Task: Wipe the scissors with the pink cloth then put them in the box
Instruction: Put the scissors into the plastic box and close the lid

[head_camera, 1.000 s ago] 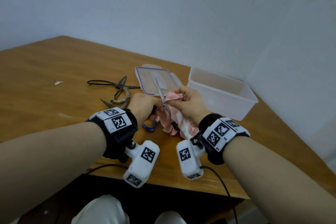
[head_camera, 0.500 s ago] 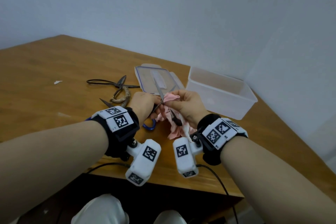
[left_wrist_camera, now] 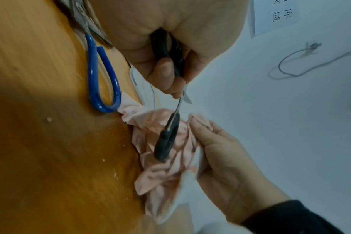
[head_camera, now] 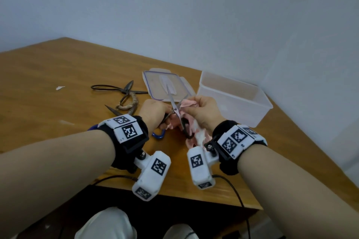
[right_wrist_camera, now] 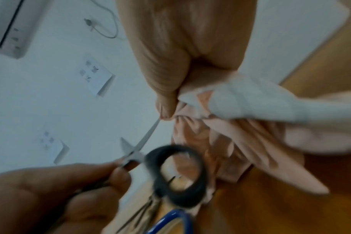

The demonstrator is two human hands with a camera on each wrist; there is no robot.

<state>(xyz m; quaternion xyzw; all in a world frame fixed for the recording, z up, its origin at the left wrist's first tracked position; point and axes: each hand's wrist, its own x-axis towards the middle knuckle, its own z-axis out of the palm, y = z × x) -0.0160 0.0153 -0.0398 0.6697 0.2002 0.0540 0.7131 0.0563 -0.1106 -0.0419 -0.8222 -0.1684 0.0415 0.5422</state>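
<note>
Black-handled scissors (head_camera: 175, 110) stand open between my hands, above the table. My left hand (head_camera: 155, 111) grips one black handle (left_wrist_camera: 160, 47); the other handle loop (left_wrist_camera: 167, 137) hangs free in front of the pink cloth (left_wrist_camera: 170, 166). My right hand (head_camera: 202, 110) pinches the bunched pink cloth (head_camera: 187, 103) around one blade (right_wrist_camera: 149, 133) near its tip. The second blade (head_camera: 170, 96) points up toward the lid. The clear plastic box (head_camera: 258, 103) stands open just right of my right hand.
The box lid (head_camera: 155, 83) lies flat behind my hands. Thin dark scissors (head_camera: 108, 88) and rope-wrapped scissors (head_camera: 129, 105) lie to the left. Blue-handled scissors (head_camera: 159, 135) lie under my left wrist. White walls close off the back and right of the wooden table (head_camera: 48, 75).
Both hands have stayed almost in place. The free handle loop and the hanging cloth have shifted slightly as the cloth rubs along the blade.
</note>
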